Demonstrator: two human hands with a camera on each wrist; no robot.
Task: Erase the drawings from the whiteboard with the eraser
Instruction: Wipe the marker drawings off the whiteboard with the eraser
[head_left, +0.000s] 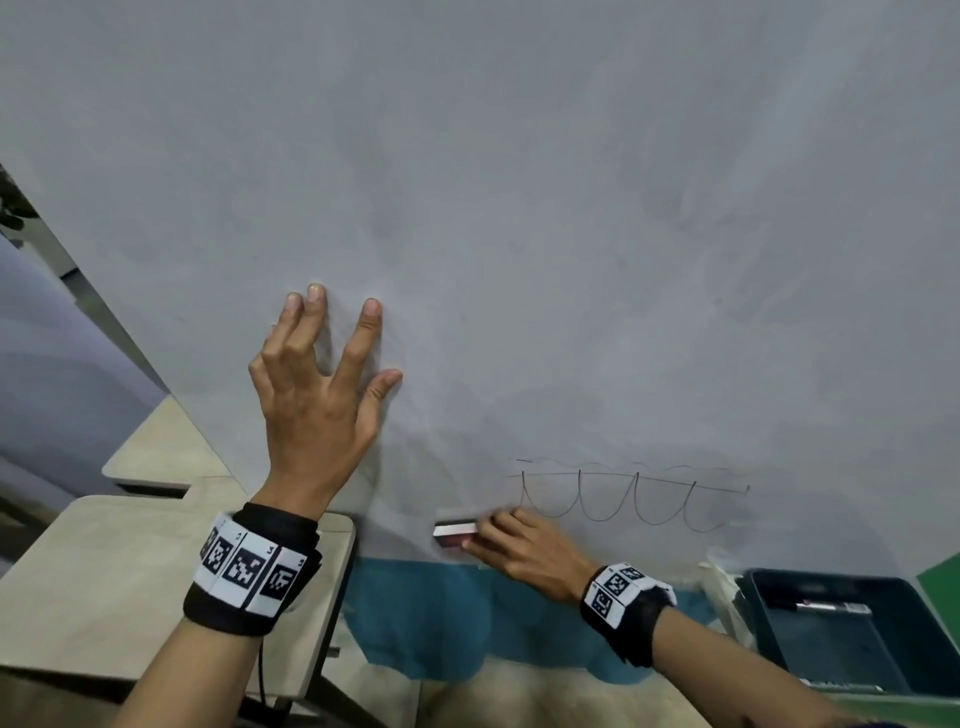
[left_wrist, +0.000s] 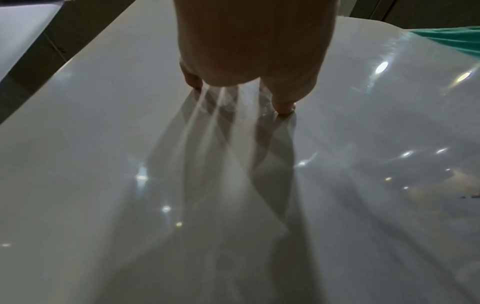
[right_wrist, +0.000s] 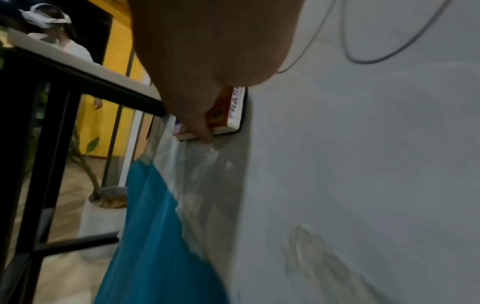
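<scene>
The whiteboard fills most of the head view, smudged grey. A line drawing of several scallop loops under a straight line sits low on it, right of centre. My right hand grips the eraser and presses it flat on the board just left of the drawing. In the right wrist view the eraser shows orange and white with a dark felt edge against the board. My left hand is spread, fingertips pressing on the whiteboard up and left of the eraser.
A dark tray with markers stands at the lower right. Blue cloth hangs below the board's lower edge. Light wooden tables stand at the left. A potted plant and another person show in the right wrist view.
</scene>
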